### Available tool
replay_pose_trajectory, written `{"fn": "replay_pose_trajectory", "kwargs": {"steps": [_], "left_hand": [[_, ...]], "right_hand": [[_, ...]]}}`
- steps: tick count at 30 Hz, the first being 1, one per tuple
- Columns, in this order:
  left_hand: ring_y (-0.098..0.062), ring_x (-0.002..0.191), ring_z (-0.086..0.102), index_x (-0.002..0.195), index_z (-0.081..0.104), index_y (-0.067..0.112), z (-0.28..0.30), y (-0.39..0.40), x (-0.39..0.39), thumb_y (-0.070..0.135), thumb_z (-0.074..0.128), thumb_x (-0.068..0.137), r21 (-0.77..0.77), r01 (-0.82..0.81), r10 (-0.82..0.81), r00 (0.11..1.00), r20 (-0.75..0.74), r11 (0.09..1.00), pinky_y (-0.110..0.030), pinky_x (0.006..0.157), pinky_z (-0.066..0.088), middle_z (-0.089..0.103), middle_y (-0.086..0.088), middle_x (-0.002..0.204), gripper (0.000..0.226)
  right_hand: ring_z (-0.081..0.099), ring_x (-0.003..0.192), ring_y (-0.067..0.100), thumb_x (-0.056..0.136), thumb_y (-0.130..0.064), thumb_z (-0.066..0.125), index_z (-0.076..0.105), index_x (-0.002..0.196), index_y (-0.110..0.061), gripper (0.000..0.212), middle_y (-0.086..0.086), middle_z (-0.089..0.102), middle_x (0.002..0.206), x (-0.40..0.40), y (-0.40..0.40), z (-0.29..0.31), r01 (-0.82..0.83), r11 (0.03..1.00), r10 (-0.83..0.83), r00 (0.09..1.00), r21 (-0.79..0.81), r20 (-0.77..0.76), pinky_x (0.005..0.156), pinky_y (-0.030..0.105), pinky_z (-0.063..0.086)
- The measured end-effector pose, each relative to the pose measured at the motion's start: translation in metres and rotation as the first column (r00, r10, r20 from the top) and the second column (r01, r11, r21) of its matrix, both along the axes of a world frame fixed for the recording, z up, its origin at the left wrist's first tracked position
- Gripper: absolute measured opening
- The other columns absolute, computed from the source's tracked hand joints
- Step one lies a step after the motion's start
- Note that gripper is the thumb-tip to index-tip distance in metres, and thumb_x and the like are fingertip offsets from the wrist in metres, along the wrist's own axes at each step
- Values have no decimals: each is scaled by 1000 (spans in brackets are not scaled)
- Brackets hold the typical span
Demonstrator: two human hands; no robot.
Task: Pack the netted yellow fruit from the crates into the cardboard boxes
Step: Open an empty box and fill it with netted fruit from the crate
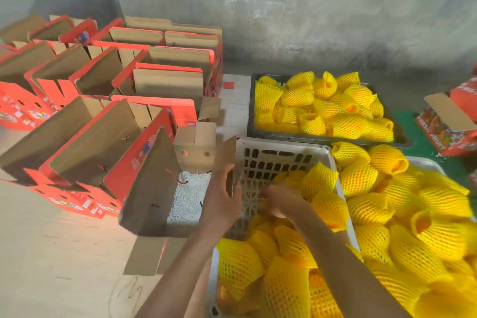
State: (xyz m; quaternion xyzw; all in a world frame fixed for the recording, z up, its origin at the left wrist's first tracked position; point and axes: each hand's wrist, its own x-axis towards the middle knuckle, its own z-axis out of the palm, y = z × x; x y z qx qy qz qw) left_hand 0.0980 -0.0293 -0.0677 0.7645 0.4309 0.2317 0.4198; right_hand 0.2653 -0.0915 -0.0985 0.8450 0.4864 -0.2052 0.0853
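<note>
An open red cardboard box (152, 204) lined with white shredded paper (188, 199) stands just left of a white plastic crate (271, 160). That crate holds yellow fruit in foam netting (320, 183). My left hand (222, 201) grips the box's right flap where it meets the crate wall. My right hand (281, 201) reaches down into the white crate and curls around a netted fruit (268, 205) that is mostly hidden under my fingers.
A dark crate (258, 134) at the back and another white crate (426, 162) at the right are heaped with netted fruit. Several open red boxes (98, 116) stand in rows at the left. One more red box (449, 121) sits far right. A grey wall (284, 8) is behind.
</note>
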Motion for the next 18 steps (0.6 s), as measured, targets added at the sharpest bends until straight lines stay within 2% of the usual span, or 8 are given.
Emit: {"fn": "replay_pose_trajectory", "kwargs": {"steps": [2, 4, 7, 9, 10, 13, 16, 18], "left_hand": [[-12, 139, 42, 153, 38, 32, -1, 0, 1, 17, 61, 96, -19, 27, -27, 1000, -1, 999, -36, 116, 37, 46, 10, 151, 63], [-13, 137, 45, 155, 36, 34, 1, 3, -1, 4, 57, 94, -106, 46, -40, 998, 54, 993, -40, 113, 43, 45, 9, 151, 71], [-10, 119, 64, 150, 42, 49, 3, 14, -8, -5, 49, 96, -360, 102, -7, 966, 257, 927, -39, 94, 58, 56, 16, 144, 76], [-12, 107, 71, 138, 49, 60, 5, 23, -14, 1, 54, 96, -430, 119, 10, 958, 287, 895, -34, 84, 61, 69, 19, 125, 72], [-14, 98, 74, 132, 54, 60, 3, 28, -17, 4, 57, 96, -469, 101, 22, 968, 248, 878, -33, 79, 60, 74, 17, 116, 67], [-23, 88, 77, 125, 67, 38, -4, 36, -23, 13, 65, 95, -606, 61, 72, 979, 193, 793, -34, 75, 57, 79, 2, 103, 40], [-20, 85, 77, 108, 75, 43, -3, 38, -25, 18, 67, 94, -652, 89, 53, 979, 195, 753, -25, 66, 57, 79, 1, 100, 30], [-21, 85, 77, 100, 77, 43, -4, 40, -27, 13, 64, 94, -666, 104, 56, 975, 215, 739, -26, 67, 58, 79, -2, 99, 33]], "right_hand": [[61, 94, 21, 94, -32, 66, 61, 125, -24, 32, 0, 62, 108, 3, 2, -7, -55, 995, 61, 995, -79, 75, 75, 32, 55], [61, 90, 21, 94, -34, 66, 62, 119, -21, 29, 2, 62, 104, 4, 3, -9, -75, 988, 91, 989, -134, 118, 73, 32, 53], [61, 88, 23, 94, -31, 64, 61, 114, -17, 25, 4, 60, 101, 5, 9, -23, -85, 980, 115, 979, -177, 166, 79, 35, 57], [59, 93, 26, 94, -31, 64, 59, 117, -17, 28, 7, 58, 104, 5, 16, -27, -99, 972, 141, 972, -215, 190, 82, 38, 54], [58, 97, 28, 93, -33, 65, 58, 119, -18, 30, 8, 58, 107, 6, 19, -30, -116, 961, 169, 965, -252, 199, 84, 40, 53], [60, 105, 30, 93, -35, 68, 57, 121, -14, 36, 9, 59, 112, 11, 25, -30, -109, 950, 166, 970, -294, 179, 94, 42, 54], [63, 99, 24, 91, -29, 73, 61, 120, -16, 34, 4, 62, 108, 21, 30, -34, -41, 976, 54, 997, -214, 57, 91, 39, 58], [63, 90, 17, 90, -24, 74, 64, 118, -20, 30, -2, 63, 102, 27, 27, -37, 49, 992, -57, 996, -114, -66, 83, 33, 59]]}}
